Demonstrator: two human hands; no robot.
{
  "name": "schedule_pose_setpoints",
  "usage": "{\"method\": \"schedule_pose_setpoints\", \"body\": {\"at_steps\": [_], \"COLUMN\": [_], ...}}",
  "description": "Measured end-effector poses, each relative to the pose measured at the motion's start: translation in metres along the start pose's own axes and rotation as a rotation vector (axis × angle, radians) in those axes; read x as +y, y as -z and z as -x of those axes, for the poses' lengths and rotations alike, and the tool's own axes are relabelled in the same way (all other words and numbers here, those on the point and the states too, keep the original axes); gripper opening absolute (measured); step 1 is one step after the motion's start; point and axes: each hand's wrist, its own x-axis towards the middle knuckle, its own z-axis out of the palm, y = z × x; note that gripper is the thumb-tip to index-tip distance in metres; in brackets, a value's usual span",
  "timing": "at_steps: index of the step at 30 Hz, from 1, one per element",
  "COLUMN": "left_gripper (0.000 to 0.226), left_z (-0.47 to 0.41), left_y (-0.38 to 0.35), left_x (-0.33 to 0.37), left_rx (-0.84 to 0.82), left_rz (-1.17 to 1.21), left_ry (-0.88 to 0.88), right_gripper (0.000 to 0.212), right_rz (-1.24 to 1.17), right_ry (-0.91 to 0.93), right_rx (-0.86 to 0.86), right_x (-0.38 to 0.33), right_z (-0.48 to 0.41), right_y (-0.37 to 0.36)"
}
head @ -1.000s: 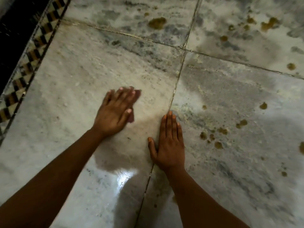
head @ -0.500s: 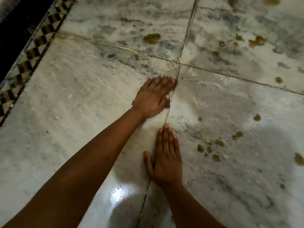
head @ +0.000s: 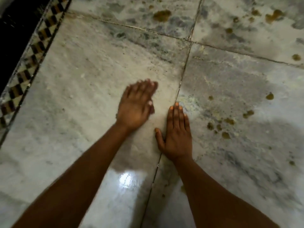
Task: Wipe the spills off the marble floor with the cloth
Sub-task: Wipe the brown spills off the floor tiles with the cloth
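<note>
While the blurred left hand [head: 136, 106] presses flat, fingers straight, on the cloth [head: 152, 110], of which only a dark sliver shows by the thumb, the right hand [head: 177, 134] lies flat beside it on the grout joint [head: 185, 69]. Brown spills [head: 269, 96] dot the marble floor [head: 82, 116] to its right; a patterned border [head: 24, 66] runs far left.

Grey-veined white marble floor [head: 82, 96]; brown spills [head: 162, 15]; black-tan checkered border [head: 26, 63]

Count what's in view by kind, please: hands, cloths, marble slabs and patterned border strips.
Hands: 2, left hand and right hand
Cloth: 1, mostly hidden under the left hand
Marble slabs: 4
Patterned border strip: 1
Total: 8
</note>
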Motion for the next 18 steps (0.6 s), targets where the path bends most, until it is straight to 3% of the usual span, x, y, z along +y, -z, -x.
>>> {"method": "schedule_pose_setpoints", "body": {"at_steps": [3,6,10,14,18], "left_gripper": [0.058,0.058,0.057,0.061,0.061], "left_z": [0.072,0.107,0.071,-0.006,-0.029], "left_y": [0.001,0.006,0.013,0.015,0.008], "left_x": [0.017,-0.019,-0.087,-0.100,-0.056], "left_rx": [-0.036,-0.055,-0.029,0.017,0.016], "left_rz": [0.047,0.015,-0.026,0.065,0.058], "left_ry": [-0.030,0.031,0.260,0.441,0.205], "right_gripper": [0.075,0.075,0.076,0.075,0.076], "right_rz": [-0.008,-0.005,-0.004,-0.006,-0.014], "right_ry": [0.008,-0.004,-0.006,-0.005,-0.006], "right_rx": [-0.003,-0.007,0.000,0.012,0.018], "right_x": [0.000,0.001,0.002,0.001,0.002], "right_z": [-0.001,-0.001,-0.001,-0.002,-0.001], "right_y": [0.002,0.002,-0.001,-0.001,-0.001]}}
